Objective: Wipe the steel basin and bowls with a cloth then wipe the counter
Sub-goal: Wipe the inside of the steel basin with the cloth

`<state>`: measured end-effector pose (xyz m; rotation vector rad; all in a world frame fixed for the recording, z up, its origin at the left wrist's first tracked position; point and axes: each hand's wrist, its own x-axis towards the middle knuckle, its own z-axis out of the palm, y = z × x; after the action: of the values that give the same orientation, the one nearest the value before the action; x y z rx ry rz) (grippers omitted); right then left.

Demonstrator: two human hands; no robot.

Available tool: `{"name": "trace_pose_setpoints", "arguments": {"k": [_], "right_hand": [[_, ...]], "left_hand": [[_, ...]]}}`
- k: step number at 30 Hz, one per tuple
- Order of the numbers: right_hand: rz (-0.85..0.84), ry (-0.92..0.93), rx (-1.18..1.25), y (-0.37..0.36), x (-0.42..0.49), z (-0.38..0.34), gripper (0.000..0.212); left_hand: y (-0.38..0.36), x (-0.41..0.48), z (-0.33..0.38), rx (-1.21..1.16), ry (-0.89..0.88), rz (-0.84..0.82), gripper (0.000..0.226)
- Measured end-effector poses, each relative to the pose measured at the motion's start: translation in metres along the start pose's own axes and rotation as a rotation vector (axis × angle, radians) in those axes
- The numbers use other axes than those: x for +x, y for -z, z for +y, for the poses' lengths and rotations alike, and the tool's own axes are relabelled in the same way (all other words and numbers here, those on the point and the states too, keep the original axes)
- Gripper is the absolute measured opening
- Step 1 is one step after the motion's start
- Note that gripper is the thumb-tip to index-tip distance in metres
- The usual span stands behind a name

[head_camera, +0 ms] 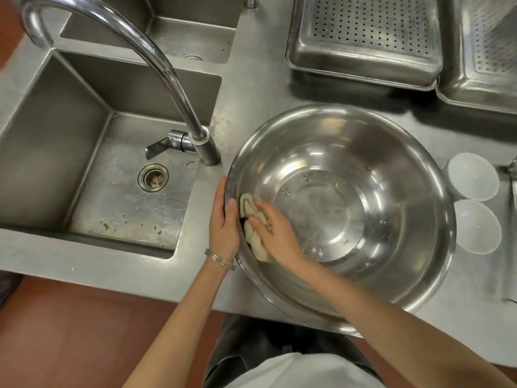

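Steel basin (363, 152) holds beige cloth (256, 243) under right hand (275, 233).

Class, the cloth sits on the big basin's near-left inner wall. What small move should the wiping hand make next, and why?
Probably sweep the cloth down towards the basin floor: the right hand presses it just under the rim that the left hand grips, and specks dot the floor.
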<state>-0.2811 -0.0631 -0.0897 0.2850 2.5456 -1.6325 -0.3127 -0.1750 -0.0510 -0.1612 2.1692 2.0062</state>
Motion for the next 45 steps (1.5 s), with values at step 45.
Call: {"name": "trace_pose_setpoints", "arguments": {"k": [45], "right_hand": [[0.396,-0.226,-0.836,0.014,0.065,0.032,0.047]], "left_hand": [[0.025,0.004,-0.023,0.825,-1.062,-0.456,0.025]]}}
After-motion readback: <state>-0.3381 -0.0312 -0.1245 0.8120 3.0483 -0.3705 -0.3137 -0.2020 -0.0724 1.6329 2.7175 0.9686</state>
